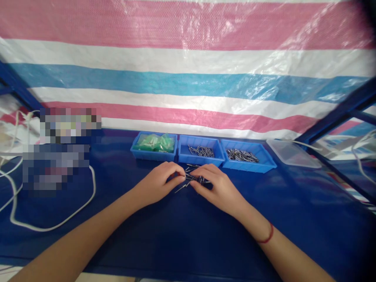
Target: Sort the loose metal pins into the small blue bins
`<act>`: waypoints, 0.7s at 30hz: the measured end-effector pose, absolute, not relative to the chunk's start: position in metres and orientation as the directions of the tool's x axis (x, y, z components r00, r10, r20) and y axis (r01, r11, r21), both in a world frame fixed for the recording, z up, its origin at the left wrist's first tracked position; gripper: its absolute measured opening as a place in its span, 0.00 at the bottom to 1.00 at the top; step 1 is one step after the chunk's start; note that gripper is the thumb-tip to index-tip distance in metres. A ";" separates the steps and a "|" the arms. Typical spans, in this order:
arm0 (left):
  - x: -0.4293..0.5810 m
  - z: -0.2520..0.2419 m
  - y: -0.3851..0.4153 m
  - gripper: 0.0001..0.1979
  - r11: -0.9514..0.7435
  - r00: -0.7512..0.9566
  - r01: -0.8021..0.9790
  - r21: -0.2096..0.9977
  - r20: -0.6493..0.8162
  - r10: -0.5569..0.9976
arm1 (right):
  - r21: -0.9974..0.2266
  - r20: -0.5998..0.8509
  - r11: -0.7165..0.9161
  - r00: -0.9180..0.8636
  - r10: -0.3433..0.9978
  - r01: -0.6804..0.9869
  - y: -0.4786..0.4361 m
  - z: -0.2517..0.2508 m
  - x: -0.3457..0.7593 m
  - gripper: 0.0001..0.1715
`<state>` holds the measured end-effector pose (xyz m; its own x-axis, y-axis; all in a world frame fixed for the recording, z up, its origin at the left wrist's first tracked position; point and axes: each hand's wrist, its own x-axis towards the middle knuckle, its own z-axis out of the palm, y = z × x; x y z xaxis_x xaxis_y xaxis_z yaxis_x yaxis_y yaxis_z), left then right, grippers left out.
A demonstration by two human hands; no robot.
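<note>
A small loose pile of thin metal blind rivets (201, 179) lies on the blue tabletop between my hands. My left hand (160, 181) reaches in from the left, thumb and forefinger pinched at the pile's edge around what looks like one rivet. Curled over the pile from the right is my right hand (216, 184); its thumb and fingertips are drawn together among the rivets, and what they grip is too small to make out. One rivet sticks out toward the front left. Just behind the hands stands a blue bin (216, 159) holding more rivets.
Left of that bin, another blue bin (154, 156) contains green-and-clear plastic packets (155, 142). A third bin (266, 166) on the right holds many metal pieces. Beyond it lies a translucent plastic lid (293, 153). A white cable (53, 228) loops across the table's left side.
</note>
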<state>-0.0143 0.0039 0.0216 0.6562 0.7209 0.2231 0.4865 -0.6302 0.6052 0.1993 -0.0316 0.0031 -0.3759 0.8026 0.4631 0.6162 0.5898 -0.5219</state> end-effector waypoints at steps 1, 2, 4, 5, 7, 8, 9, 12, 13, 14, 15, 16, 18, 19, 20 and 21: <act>-0.011 0.021 0.000 0.09 -0.599 0.624 0.469 0.649 0.236 0.745 | -0.554 0.449 0.586 -0.381 0.808 0.591 -0.033 0.001 0.196 0.08; -0.008 0.020 -0.004 0.09 -0.578 0.606 0.434 0.692 0.250 0.755 | -0.583 0.439 0.583 -0.384 0.812 0.567 -0.034 -0.001 0.193 0.08; -0.003 0.019 -0.010 0.11 -0.556 0.602 0.346 0.756 0.276 0.749 | -0.627 0.434 0.578 -0.383 0.816 0.522 -0.035 -0.003 0.189 0.08; -0.001 0.019 -0.013 0.10 -0.547 0.604 0.310 0.778 0.284 0.744 | -0.646 0.435 0.576 -0.378 0.817 0.502 -0.035 -0.004 0.188 0.07; 0.002 0.018 -0.016 0.09 -0.526 0.604 0.271 0.806 0.283 0.745 | -0.684 0.432 0.566 -0.370 0.822 0.460 -0.036 -0.004 0.187 0.05; 0.002 0.018 -0.017 0.09 -0.516 0.596 0.269 0.813 0.280 0.752 | -0.704 0.425 0.557 -0.367 0.828 0.440 -0.036 -0.003 0.186 0.05; 0.002 0.018 -0.017 0.09 -0.509 0.585 0.270 0.817 0.281 0.761 | -0.726 0.414 0.541 -0.358 0.837 0.424 -0.036 -0.003 0.186 0.05; 0.001 0.016 -0.017 0.08 -0.519 0.551 0.264 0.813 0.315 0.773 | -0.790 0.362 0.465 -0.309 0.880 0.399 -0.035 -0.003 0.185 0.08; 0.001 0.016 -0.016 0.08 -0.524 0.540 0.262 0.811 0.327 0.776 | -0.807 0.347 0.442 -0.291 0.892 0.391 -0.035 -0.003 0.185 0.08; 0.001 0.015 -0.016 0.08 -0.524 0.530 0.267 0.809 0.331 0.781 | -0.821 0.336 0.424 -0.277 0.900 0.381 -0.035 -0.003 0.186 0.09; 0.000 0.015 -0.016 0.08 -0.518 0.519 0.280 0.808 0.327 0.790 | -0.833 0.330 0.412 -0.267 0.905 0.368 -0.034 -0.004 0.186 0.09; 0.000 0.014 -0.015 0.08 -0.505 0.504 0.297 0.810 0.317 0.804 | -0.845 0.327 0.403 -0.257 0.909 0.352 -0.034 -0.005 0.186 0.09; 0.000 0.014 -0.015 0.08 -0.468 0.467 0.331 0.820 0.288 0.836 | -0.869 0.322 0.381 -0.224 0.920 0.317 -0.033 -0.006 0.188 0.09; 0.000 0.013 -0.015 0.08 -0.449 0.451 0.344 0.824 0.275 0.849 | -0.881 0.317 0.367 -0.203 0.926 0.299 -0.032 -0.006 0.188 0.09; 0.001 0.013 -0.015 0.08 -0.434 0.438 0.357 0.827 0.262 0.860 | -0.893 0.311 0.352 -0.181 0.933 0.279 -0.032 -0.006 0.189 0.10; 0.001 0.013 -0.015 0.08 -0.423 0.430 0.370 0.827 0.251 0.867 | -0.905 0.304 0.338 -0.162 0.939 0.257 -0.032 -0.007 0.189 0.10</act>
